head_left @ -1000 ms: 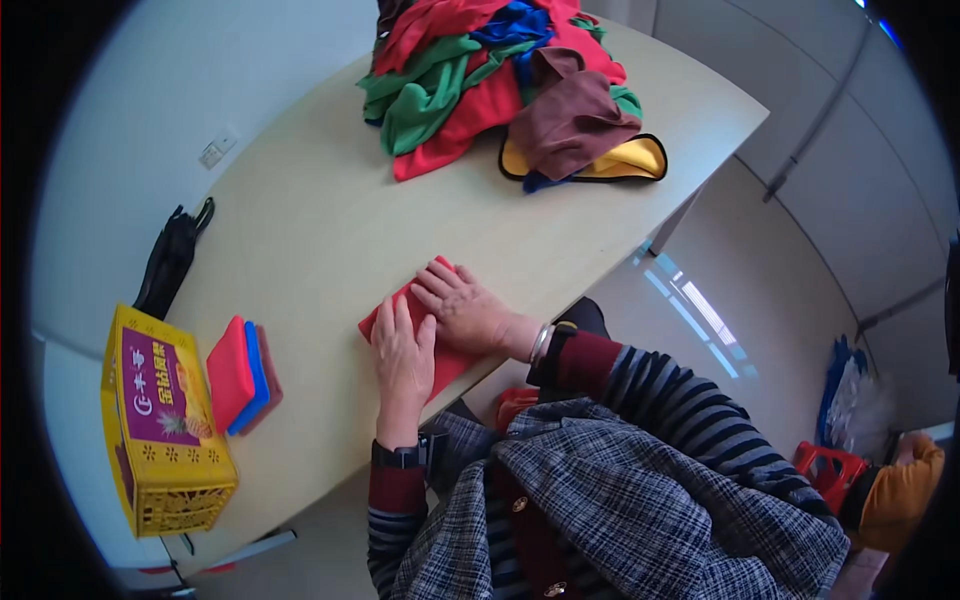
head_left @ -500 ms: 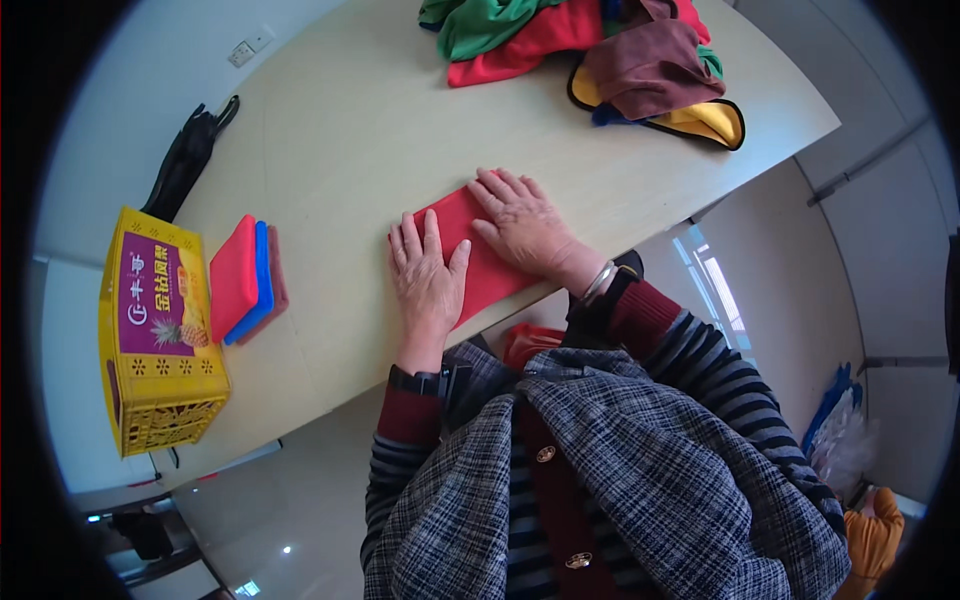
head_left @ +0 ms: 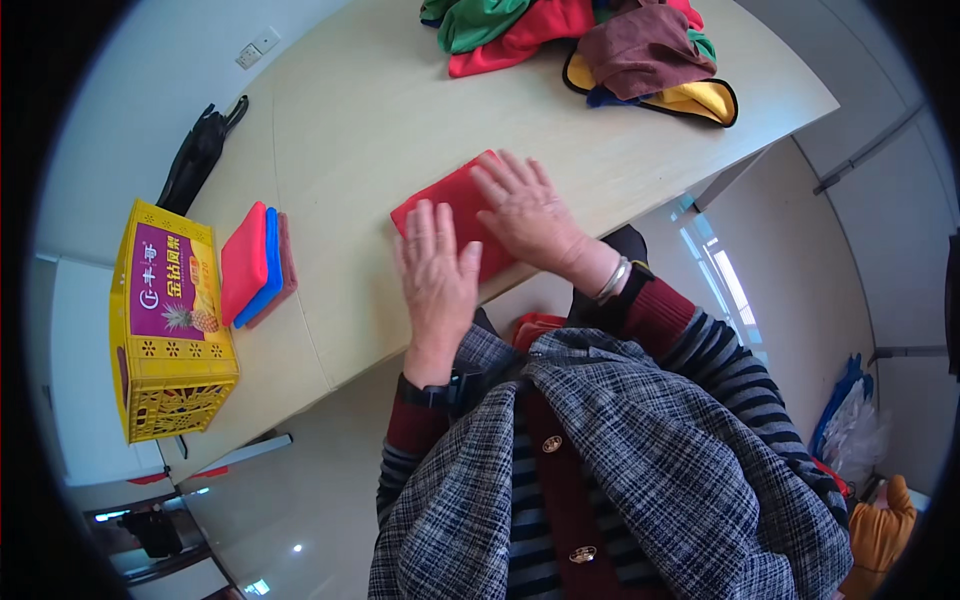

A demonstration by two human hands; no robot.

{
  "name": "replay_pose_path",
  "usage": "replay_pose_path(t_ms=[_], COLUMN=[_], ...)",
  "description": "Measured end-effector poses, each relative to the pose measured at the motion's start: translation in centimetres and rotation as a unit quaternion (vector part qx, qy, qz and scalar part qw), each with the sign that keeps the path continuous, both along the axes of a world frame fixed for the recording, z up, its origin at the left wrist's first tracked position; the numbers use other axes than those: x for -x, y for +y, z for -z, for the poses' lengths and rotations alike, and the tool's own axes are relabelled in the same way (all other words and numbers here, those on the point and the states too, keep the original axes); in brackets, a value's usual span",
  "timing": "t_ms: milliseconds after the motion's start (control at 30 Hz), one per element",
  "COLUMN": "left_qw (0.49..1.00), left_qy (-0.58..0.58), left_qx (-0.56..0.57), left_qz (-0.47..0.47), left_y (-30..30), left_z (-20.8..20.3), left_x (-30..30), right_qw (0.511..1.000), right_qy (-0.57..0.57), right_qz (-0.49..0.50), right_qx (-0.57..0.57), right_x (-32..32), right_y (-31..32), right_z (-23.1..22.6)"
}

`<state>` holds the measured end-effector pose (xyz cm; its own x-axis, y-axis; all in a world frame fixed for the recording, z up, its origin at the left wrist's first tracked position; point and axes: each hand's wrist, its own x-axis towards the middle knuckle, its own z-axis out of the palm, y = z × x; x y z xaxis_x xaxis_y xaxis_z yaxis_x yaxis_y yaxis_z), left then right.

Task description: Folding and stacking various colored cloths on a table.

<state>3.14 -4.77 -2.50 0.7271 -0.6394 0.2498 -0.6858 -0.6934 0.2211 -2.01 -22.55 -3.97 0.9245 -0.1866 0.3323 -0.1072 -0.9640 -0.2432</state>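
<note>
A red cloth (head_left: 453,200), folded into a flat rectangle, lies near the table's front edge. Over its left side is my left hand (head_left: 437,275), fingers stretched out and slightly blurred. My right hand (head_left: 535,215) is spread over its right side, a bracelet at the wrist. Both palms face down and neither grips the cloth; whether they still touch it I cannot tell. To the left, a stack of folded cloths (head_left: 258,265) in red, blue and brown sits by itself on the table.
A yellow crate (head_left: 180,385) with a purple label stands at the table's left, with a black folded umbrella (head_left: 198,155) behind it. Loose cloths (head_left: 645,55) in green, red, brown and yellow are heaped at the far side. Plastic bags (head_left: 855,425) lie on the floor at right.
Both hands were pressed flat on the red cloth and now appear lifted a little, uncovering more of its far left part. The view has shifted slightly.
</note>
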Motion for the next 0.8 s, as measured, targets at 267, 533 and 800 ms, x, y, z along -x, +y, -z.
replay_pose_path(t_ms=[267,533,800], left_qw=[0.993,0.993,0.993], left_qy=[-0.020,-0.037,-0.059], left_qx=[-0.022,-0.039,-0.060], left_qz=[0.112,0.102,0.088], left_y=[1.0,2.0,3.2], left_z=[2.4,2.2,1.7], left_x=[0.6,1.1,2.3], right_qw=[0.998,1.000,0.996], right_qy=[0.019,-0.001,0.006], right_qz=[-0.052,0.024,0.080], right_qx=[-0.002,-0.017,-0.028], right_x=[0.3,2.4,4.9], right_y=[1.5,0.0,-2.0], right_z=[1.1,1.9,1.4])
